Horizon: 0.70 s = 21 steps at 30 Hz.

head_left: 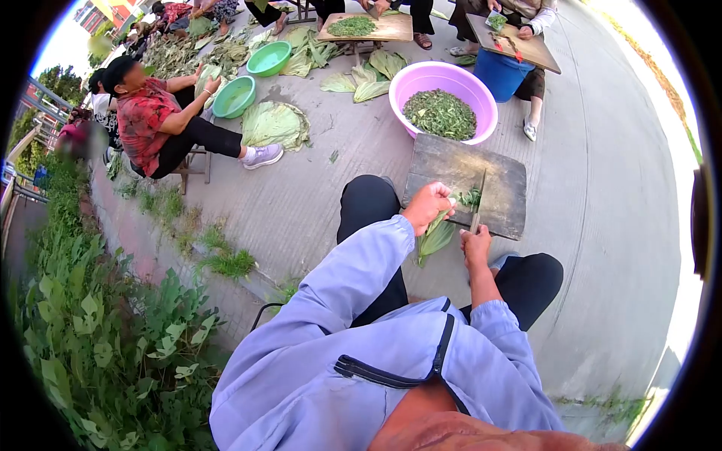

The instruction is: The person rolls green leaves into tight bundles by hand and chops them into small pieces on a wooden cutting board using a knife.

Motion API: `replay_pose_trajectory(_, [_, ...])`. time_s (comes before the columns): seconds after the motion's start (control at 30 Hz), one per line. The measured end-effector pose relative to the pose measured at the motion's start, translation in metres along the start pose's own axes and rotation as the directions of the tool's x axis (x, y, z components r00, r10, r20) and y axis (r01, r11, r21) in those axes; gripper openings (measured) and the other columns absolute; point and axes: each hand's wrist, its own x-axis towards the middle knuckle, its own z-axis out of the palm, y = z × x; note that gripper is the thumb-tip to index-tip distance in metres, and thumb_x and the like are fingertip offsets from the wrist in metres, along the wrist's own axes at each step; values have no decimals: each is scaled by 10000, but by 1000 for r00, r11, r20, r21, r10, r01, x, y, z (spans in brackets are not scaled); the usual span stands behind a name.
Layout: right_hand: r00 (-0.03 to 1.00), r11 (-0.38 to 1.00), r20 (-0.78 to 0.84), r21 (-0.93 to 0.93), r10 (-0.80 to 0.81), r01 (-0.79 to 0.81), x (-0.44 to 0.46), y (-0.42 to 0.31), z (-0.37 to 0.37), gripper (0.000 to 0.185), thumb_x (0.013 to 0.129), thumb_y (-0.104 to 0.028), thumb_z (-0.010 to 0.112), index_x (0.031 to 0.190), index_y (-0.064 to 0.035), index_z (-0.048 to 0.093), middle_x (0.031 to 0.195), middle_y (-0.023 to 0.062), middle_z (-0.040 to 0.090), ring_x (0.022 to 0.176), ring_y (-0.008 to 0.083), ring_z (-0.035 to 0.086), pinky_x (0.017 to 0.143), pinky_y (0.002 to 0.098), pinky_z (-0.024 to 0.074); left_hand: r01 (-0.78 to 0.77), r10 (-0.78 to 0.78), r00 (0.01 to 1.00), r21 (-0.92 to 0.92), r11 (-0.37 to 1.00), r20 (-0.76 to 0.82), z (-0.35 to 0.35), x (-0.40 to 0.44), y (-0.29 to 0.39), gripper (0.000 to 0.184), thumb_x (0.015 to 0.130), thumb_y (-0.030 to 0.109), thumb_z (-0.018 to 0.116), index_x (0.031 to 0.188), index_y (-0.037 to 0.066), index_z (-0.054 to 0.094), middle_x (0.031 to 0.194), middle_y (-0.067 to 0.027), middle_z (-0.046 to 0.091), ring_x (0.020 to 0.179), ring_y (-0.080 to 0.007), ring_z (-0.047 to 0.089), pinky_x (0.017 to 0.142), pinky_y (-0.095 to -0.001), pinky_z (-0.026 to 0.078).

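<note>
On the worn wooden board (504,177) over the knees lies a small heap of chopped green leaves (469,198). My left hand (429,207) is closed on a bunch of long green leaves (436,239), whose lower part hangs over the board's near edge. The fingers of my right hand (475,246) are wrapped round the handle of a knife (480,199). Its blade stands on the board just right of the chopped leaves, pointing away from me. Just beyond the board is a pink-purple basin (485,94) holding many chopped leaves (440,113).
At the left a person in a red shirt (150,113) sits near two green basins (268,59) and large leaves (274,125). Other people work at boards (391,28) at the top, one over a blue bucket (498,75). Plants (113,338) grow at lower left.
</note>
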Motion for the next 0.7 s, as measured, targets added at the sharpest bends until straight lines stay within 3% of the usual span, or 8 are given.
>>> replay_pose_trajectory(0.23, [999, 992, -22, 118, -45, 47, -3, -10, -2, 346, 856, 20, 762, 1141, 20, 566, 716, 40, 582, 504, 127, 530, 438, 300, 417, -3, 3, 998, 0, 1000, 61, 1, 7, -3, 172, 988, 51, 665, 1141, 45, 586, 1050, -109, 715, 877, -169, 695, 765, -337, 563])
replay_pose_trajectory(0.47, [982, 993, -187, 110, -26, 48, 12, 13, -10, 366, 851, 4, 772, 1149, 12, 561, 733, 49, 585, 517, 125, 534, 431, 302, 416, 2, -1, 999, -20, 1000, 49, 8, 6, 1, 184, 958, 49, 702, 1107, 29, 595, 992, -77, 710, 856, -154, 687, 760, -328, 542])
replay_pose_trajectory(0.57, [946, 986, -289, -119, -149, 119, 36, 41, -18, 397, 837, -23, 789, 1171, 19, 579, 825, 95, 643, 633, 183, 623, 542, 363, 515, -1, 2, 998, -19, 1000, 68, 7, 8, -2, 179, 960, 53, 703, 1102, 34, 595, 983, -73, 705, 848, -148, 687, 750, -324, 542])
replay_pose_trajectory(0.7, [912, 950, -365, -302, -185, 72, 20, 18, -26, 462, 812, -79, 812, 1210, 32, 605, 1010, 169, 713, 887, 289, 699, 828, 435, 558, 1, 1, 997, -24, 1000, 78, 7, 9, -4, 167, 981, 60, 688, 1117, 46, 592, 1012, -80, 706, 860, -155, 690, 759, -319, 553])
